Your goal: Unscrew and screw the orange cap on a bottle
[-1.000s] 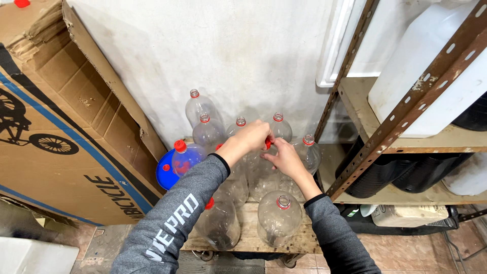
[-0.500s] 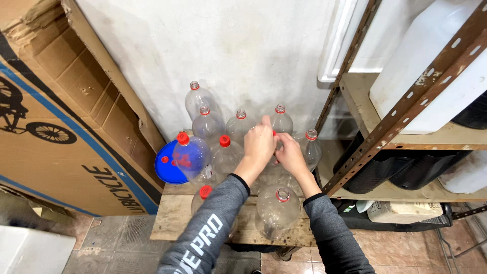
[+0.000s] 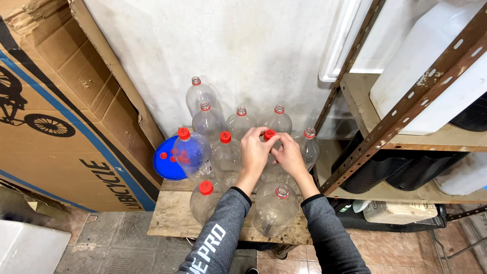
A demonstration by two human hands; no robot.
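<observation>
Several clear empty plastic bottles stand on a low wooden pallet (image 3: 172, 218) against a white wall. Both hands meet over one middle bottle. My left hand (image 3: 255, 149) and my right hand (image 3: 287, 152) hold its red cap (image 3: 269, 135) at the neck from either side; the bottle's body is mostly hidden beneath them. Some neighbours carry red caps, such as the front left bottle (image 3: 205, 203). Others, like the front bottle (image 3: 276, 208), are open with only a red ring.
A blue lid (image 3: 165, 165) with loose red caps leans at the left of the pallet. A big cardboard box (image 3: 61, 116) stands to the left. A metal rack (image 3: 406, 109) with white canisters and black tubs stands on the right. The floor is tiled.
The view has shifted slightly downward. Both hands stay on the same bottle neck, and the red cap now shows between the fingers.
</observation>
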